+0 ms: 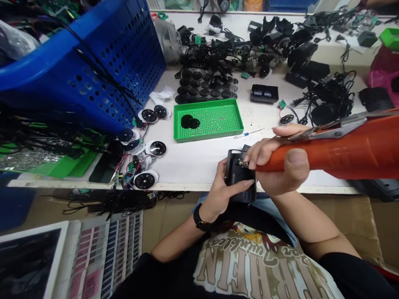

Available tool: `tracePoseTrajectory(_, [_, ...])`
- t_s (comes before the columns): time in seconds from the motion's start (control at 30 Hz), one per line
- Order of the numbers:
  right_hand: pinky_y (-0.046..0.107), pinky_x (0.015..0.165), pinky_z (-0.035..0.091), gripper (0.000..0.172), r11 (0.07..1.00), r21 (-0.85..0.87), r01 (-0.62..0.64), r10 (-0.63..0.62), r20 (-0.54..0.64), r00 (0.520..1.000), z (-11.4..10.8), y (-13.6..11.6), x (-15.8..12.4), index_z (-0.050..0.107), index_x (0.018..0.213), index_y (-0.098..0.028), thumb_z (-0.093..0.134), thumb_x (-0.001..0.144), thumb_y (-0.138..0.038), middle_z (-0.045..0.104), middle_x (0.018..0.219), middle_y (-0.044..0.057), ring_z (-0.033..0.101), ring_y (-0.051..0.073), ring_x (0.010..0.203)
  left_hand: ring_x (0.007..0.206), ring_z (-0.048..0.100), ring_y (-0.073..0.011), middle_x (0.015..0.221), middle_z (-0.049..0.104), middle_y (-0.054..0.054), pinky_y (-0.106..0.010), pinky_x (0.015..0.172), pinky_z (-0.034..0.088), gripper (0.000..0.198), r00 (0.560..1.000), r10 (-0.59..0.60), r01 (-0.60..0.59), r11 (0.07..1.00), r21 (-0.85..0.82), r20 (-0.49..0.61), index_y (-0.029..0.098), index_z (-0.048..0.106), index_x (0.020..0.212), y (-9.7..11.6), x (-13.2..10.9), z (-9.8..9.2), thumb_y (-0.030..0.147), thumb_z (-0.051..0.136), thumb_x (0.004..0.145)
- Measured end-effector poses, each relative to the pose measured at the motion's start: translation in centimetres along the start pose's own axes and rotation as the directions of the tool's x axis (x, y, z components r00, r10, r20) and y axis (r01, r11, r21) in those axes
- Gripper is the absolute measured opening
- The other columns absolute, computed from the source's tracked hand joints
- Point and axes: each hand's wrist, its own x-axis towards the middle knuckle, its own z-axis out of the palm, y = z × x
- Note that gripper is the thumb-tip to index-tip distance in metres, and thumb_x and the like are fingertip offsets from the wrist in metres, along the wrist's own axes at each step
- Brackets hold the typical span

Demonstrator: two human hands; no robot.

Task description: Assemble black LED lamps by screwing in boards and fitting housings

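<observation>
1. A white worktop spans the view; a large blue perforated plastic basket stands at its left, heaped with cables and parts.
2. A thick orange tool with a silver lever reaches in from the right, its long axis running roughly side to side. The right hand is closed around its front end, thumb along the barrel, fingertips up by the metal nose. No brand or label on the tool can be read.
3. A black shirt carries a print of a cartoon figure and large block letters, upside down here; the script above seems to include "Twinkles" — the rest I cannot read surely.
4. A shallow green perforated plastic tray sits beyond and to the left of the hands, with black discs inside.
5. A black rectangular plastic housing is at the worktop's near edge, gripped by the left hand, thumb laid across its face. Its long axis runs near to far, crossing the tool's line nearly squarely. It lies directly left of the right fingertips — the tool's nose is at its farther half; contact is hidden.
6. A slim blue-and-silver rod lies just beside the tray.
</observation>
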Motion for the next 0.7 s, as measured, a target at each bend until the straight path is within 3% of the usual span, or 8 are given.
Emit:
tracePoseTrajectory(0.2, [0.033, 0.048, 0.052, 0.02, 0.998, -0.056, 0.005, 0.002, 0.11, 0.994, -0.3, -0.5, -0.1, 0.062, 0.119, -0.034, 0.056, 0.102, -0.042, 0.05, 0.061, -0.007, 0.051, 0.015, 0.044, 0.119, 0.058, -0.0233, 0.117, 0.065, 0.0, -0.039, 0.107, 0.043, 0.063, 0.998, 0.013, -0.014, 1.0, -0.012, -0.064, 0.026, 0.058, 0.119, -0.4, 0.0, 0.0, 0.029, 0.095, 0.068])
tracePoseTrajectory(0.4, [0.032, 0.042, 0.048, 0.022, 0.992, -0.119, 0.041, -0.039, 0.022, 0.999, -0.4, -1.5, 0.6, 0.065, 0.115, -0.033, 0.057, 0.1, -0.047, 0.05, 0.056, -0.008, 0.045, 0.015, 0.037, 0.113, 0.063, -0.0233, 0.118, 0.068, -0.001, -0.039, 0.101, 0.05, 0.062, 0.999, -0.021, 0.016, 0.995, -0.099, -0.05, 0.025, 0.057, 0.12, -0.4, -0.3, -0.1, 0.027, 0.093, 0.069])
tracePoseTrajectory(0.6, [0.036, 0.049, 0.056, 0.024, 0.999, -0.041, -0.004, 0.007, 0.066, 0.998, -1.0, -2.6, 1.0, 0.067, 0.112, -0.032, 0.06, 0.099, -0.05, 0.059, 0.061, -0.005, 0.056, 0.017, 0.045, 0.111, 0.068, -0.0267, 0.12, 0.07, -0.003, -0.043, 0.102, 0.053, 0.065, 0.997, 0.014, -0.023, 0.991, -0.132, -0.07, 0.026, 0.058, 0.125, -0.5, -0.2, -0.4, 0.028, 0.09, 0.069])
tracePoseTrajectory(0.7, [0.035, 0.051, 0.059, 0.023, 0.999, 0.01, -0.034, 0.033, 0.033, 0.999, -1.0, -3.6, 1.0, 0.068, 0.11, -0.028, 0.061, 0.097, -0.046, 0.059, 0.062, -0.004, 0.061, 0.018, 0.048, 0.113, 0.067, -0.0266, 0.119, 0.07, -0.004, -0.042, 0.103, 0.053, 0.055, 0.991, 0.015, -0.038, 0.986, -0.165, -0.137, 0.024, 0.059, 0.12, -0.4, 0.1, -0.3, 0.035, 0.087, 0.074])
